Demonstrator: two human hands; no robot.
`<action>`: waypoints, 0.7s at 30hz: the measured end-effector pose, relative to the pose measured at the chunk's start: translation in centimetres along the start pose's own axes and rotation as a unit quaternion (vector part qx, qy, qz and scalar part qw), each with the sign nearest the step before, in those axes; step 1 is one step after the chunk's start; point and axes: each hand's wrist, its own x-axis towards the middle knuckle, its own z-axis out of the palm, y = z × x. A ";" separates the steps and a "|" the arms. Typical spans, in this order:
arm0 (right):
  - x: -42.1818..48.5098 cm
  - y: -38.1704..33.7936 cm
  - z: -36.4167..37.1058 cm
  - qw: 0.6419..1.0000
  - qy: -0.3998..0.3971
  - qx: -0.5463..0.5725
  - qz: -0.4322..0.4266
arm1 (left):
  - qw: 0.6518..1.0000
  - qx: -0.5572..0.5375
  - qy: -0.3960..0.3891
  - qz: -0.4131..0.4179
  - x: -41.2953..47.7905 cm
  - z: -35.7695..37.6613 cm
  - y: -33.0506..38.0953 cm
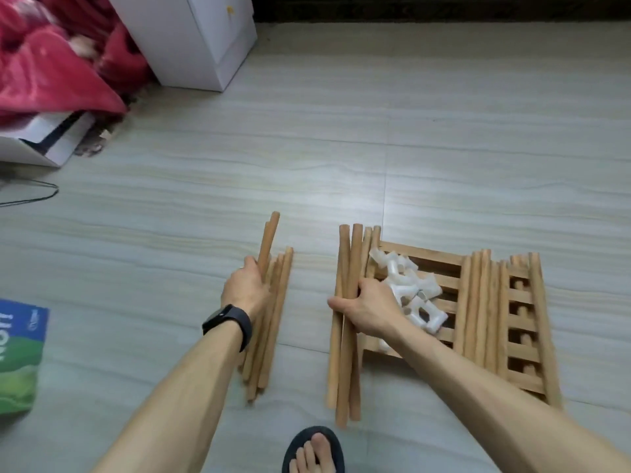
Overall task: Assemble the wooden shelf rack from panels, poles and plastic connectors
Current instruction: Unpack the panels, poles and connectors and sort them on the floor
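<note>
The left hand is gripping two poles; the right hand is clutching a pole bundle, white connectors lying at its three o'clock.

A red blanket is heaped at upper left, beside a white cabinet. 1 cable is laid on the floor; 1 black sandal is seen below.

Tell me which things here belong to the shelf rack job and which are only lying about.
Job: wooden poles, slatted wooden panels, white plastic connectors.
Lying about: red blanket, white cabinet, white box, blue-green bag.
</note>
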 end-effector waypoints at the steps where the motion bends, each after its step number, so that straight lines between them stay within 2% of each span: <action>1: 0.5 0.0 1.8 1.000 -0.004 0.021 0.005 | 0.999 -0.008 -0.015 -0.030 0.0 0.3 -2.4; 5: 2.6 0.9 7.2 0.996 -0.042 0.073 0.033 | 0.991 -0.049 -0.055 -0.110 -0.1 1.5 -8.7; 9: 4.6 1.5 10.1 0.995 -0.046 0.073 0.052 | 0.988 -0.070 -0.064 -0.120 0.5 2.9 -10.4; 18: 4.6 1.8 12.0 0.994 -0.064 0.080 0.037 | 0.993 -0.092 -0.026 -0.062 0.5 5.0 -8.8; 21: 3.5 2.3 13.1 0.998 -0.059 0.001 0.008 | 0.997 -0.061 -0.043 -0.016 -0.6 5.9 -8.2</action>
